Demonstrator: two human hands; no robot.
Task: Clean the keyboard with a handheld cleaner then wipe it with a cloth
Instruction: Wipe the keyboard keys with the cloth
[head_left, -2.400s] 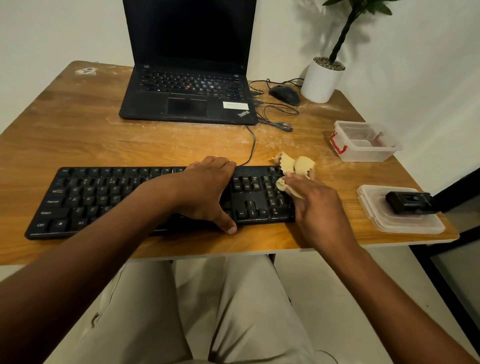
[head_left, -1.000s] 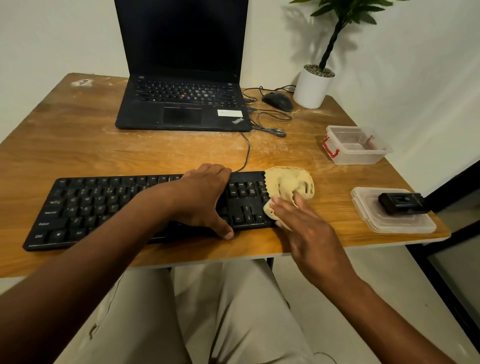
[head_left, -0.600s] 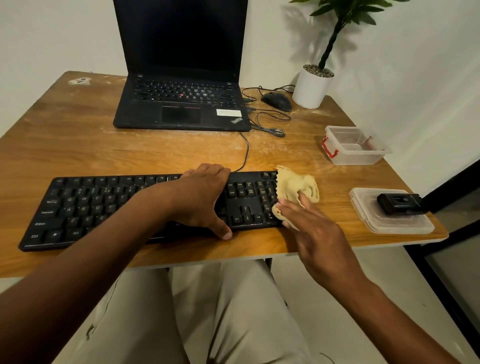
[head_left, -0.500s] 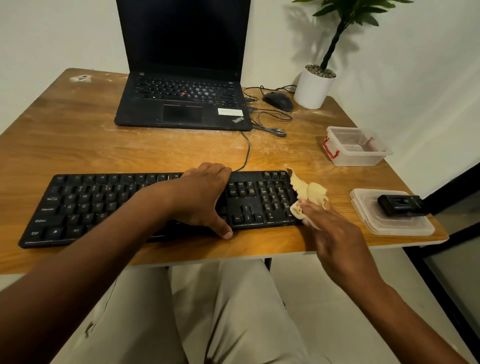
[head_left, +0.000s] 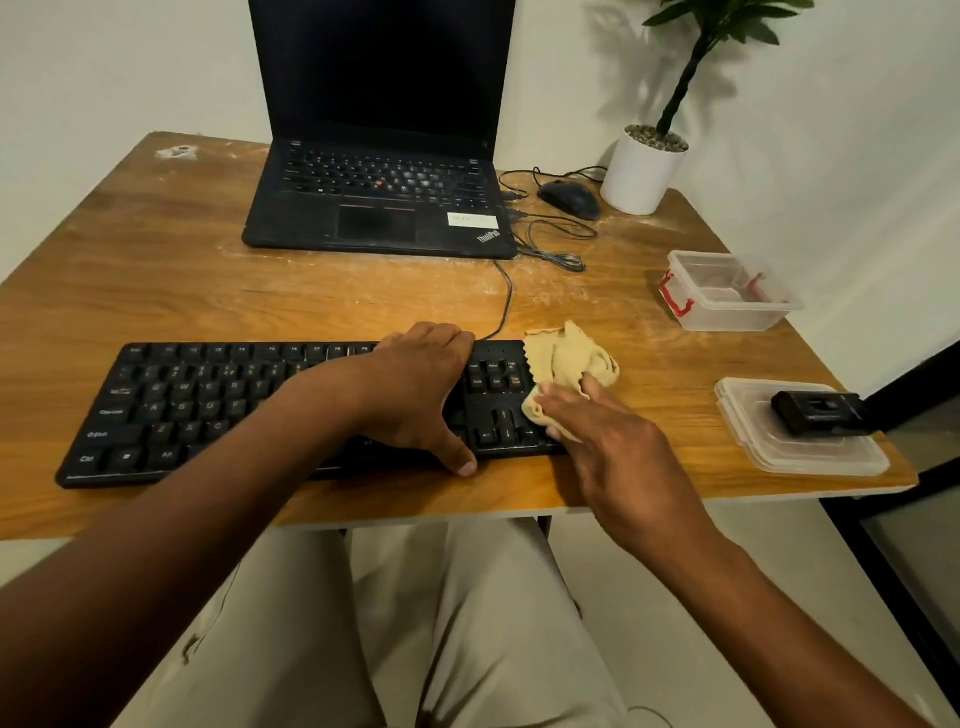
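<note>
Black keyboard (head_left: 218, 405) sits along desk (head_left: 156, 260) front edge. Left hand (head_left: 415, 389) spread flat across its middle, likely pinning it against sliding. Right hand (head_left: 597, 431), fingers extended, presses tan cloth (head_left: 566, 358) onto numpad end, wiping. Black handheld cleaner (head_left: 815, 413) parked on container lid (head_left: 800, 452), seemingly done.

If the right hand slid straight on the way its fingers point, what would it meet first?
The right hand points up-left over the cloth it presses on the keyboard. Past the cloth, probably the keyboard's cable; depth is unclear.
</note>
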